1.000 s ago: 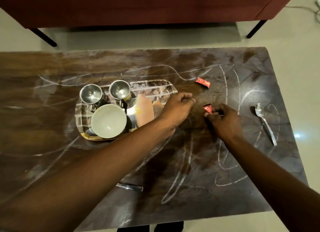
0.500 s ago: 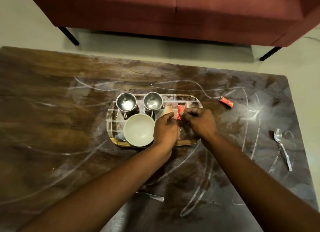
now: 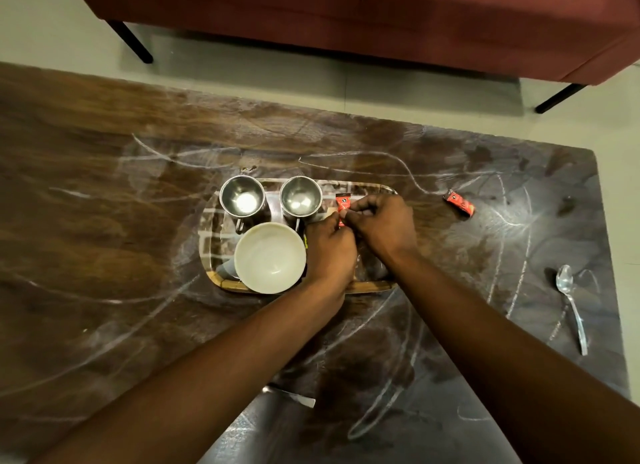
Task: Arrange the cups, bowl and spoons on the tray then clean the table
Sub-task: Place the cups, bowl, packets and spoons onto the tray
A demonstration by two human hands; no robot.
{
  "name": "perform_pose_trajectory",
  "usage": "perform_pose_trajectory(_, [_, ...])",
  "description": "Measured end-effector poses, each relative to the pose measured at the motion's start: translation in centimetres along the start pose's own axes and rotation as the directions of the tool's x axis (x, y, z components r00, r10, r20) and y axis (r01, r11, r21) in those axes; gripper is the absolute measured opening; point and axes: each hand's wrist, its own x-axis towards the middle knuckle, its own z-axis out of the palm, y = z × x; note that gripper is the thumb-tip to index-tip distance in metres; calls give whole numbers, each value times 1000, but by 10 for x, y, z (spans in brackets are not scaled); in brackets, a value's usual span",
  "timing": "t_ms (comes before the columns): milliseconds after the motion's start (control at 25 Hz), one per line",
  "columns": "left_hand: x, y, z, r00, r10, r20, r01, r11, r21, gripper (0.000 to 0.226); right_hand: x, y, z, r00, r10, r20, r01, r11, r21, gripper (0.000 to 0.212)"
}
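Over the tray (image 3: 367,287), left hand (image 3: 329,252) and right hand (image 3: 384,228) both pinch a red sachet (image 3: 343,203) beside cups (image 3: 300,197); spoon (image 3: 569,301) lies on table (image 3: 104,221) well right, handle toward person, nearer right hand.

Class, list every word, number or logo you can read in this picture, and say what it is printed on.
Held wrapper: a round dark logo, too small to read.
Loose wrapper: print too blurred to read.
Nothing else shows any text.
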Motion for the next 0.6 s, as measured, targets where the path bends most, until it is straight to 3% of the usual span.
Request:
perform_pose_trajectory(160, [2, -1, 5, 1000, 21, 12, -21, 1000, 1, 36, 2, 2, 0, 1000, 19, 3, -19, 1000, 7, 14])
perform_pose_trajectory(360, [-13, -8, 12, 979, 199, -39, -195, 976, 95, 47, 2, 9, -16, 1000, -8, -1, 8, 998, 69, 9])
perform_pose_trajectory(600, [-12, 10, 62, 975, 218, 45, -220, 975, 33, 38, 13, 55, -89, 964, 17, -265, -3, 999, 52, 9])
